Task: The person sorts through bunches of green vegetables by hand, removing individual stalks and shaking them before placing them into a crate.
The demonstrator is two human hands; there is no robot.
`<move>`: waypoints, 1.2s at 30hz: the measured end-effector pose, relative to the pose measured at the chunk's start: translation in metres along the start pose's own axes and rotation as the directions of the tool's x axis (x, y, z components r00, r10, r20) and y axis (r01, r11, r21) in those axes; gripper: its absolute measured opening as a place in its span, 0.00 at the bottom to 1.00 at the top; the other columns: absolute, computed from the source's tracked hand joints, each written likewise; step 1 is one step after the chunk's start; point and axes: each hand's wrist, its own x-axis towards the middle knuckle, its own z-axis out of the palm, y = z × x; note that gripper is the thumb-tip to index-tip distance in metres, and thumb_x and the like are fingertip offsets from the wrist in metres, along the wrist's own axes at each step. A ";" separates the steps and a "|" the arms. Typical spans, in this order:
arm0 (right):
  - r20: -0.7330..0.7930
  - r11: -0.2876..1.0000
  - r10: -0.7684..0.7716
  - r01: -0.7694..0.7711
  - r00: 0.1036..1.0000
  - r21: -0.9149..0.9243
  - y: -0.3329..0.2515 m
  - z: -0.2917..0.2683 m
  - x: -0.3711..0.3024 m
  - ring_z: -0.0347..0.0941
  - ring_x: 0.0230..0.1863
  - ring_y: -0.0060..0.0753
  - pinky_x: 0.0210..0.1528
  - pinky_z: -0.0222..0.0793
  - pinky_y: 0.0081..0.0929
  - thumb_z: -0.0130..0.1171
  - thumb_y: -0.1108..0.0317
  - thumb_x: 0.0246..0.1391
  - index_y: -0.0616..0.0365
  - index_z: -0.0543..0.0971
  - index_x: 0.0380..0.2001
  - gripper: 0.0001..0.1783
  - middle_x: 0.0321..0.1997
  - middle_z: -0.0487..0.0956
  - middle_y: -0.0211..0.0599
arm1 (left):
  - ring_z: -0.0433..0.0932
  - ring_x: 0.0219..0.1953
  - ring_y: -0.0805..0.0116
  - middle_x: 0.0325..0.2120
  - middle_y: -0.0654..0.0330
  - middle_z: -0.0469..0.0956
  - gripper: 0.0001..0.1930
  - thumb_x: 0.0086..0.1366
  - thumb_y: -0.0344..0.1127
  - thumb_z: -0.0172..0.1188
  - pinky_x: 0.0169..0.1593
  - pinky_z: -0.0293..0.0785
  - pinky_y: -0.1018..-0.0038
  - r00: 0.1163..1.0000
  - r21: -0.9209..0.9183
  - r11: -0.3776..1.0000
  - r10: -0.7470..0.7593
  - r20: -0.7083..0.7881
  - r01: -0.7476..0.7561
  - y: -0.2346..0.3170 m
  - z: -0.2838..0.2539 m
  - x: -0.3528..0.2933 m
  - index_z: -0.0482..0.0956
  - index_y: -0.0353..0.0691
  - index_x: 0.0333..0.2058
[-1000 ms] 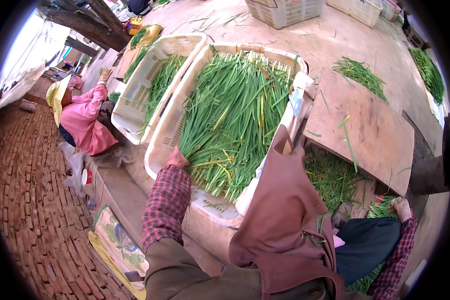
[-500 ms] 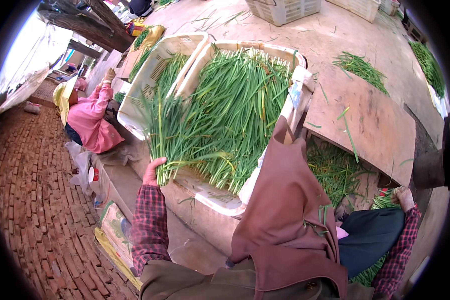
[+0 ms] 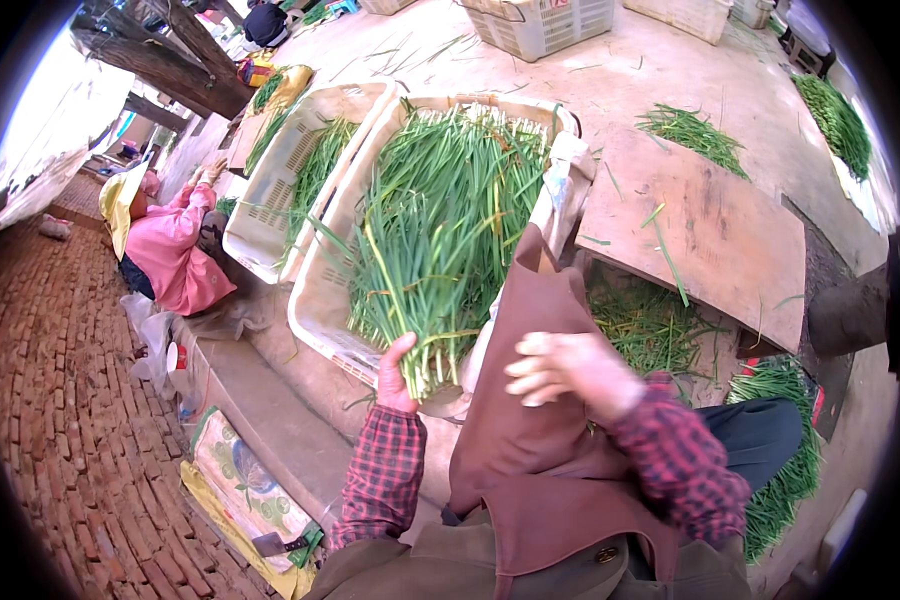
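My left hand is closed round the pale stem ends of a bunch of green chives, at the near end of a cream plastic crate. The leaves of the bunch lie over more chives that fill the crate, so where the bunch ends cannot be told. To the right, my right hand hovers above the brown apron over my lap. Motion smears it a little, but its fingers are apart and nothing shows in them.
A second crate with chives stands just left. Right of me lie a wooden board, loose chives and a chive pile. A person in pink sits at the left beside the brick floor. Another crate stands at the back.
My left hand has moved right with the chive bunch, from the crate's left corner to its near end. My right hand has left the chive pile at the lower right and come over my lap.
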 end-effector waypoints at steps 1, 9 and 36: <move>0.000 1.000 0.003 -0.003 1.000 -0.029 0.024 0.013 0.037 0.80 0.41 0.38 0.40 0.79 0.30 0.54 0.51 0.64 0.67 0.72 0.54 0.29 0.45 0.80 0.44 | 0.83 0.43 0.54 0.44 0.45 0.80 0.25 0.59 0.33 0.64 0.49 0.82 0.59 0.996 -0.030 0.996 -0.087 0.022 0.087 -0.009 0.019 -0.001 0.71 0.29 0.53; 0.070 0.920 -0.329 0.336 0.942 -0.199 0.052 0.025 0.032 0.71 0.41 0.17 0.46 0.70 0.21 0.56 0.55 0.64 0.61 0.72 0.56 0.24 0.43 0.77 0.27 | 0.82 0.40 0.66 0.40 0.54 0.81 0.21 0.58 0.25 0.64 0.46 0.80 0.71 0.989 0.467 0.872 0.132 0.062 -0.146 -0.041 0.106 -0.021 0.73 0.32 0.51; -0.729 0.872 -0.357 0.488 0.585 -0.035 0.039 -0.240 -0.065 0.78 0.40 0.32 0.43 0.75 0.29 0.52 0.68 0.62 0.62 0.74 0.48 0.14 0.44 0.80 0.37 | 0.83 0.34 0.61 0.35 0.54 0.82 0.16 0.60 0.30 0.66 0.40 0.83 0.64 0.871 0.378 0.874 -0.417 0.259 0.306 -0.293 0.186 0.194 0.77 0.32 0.46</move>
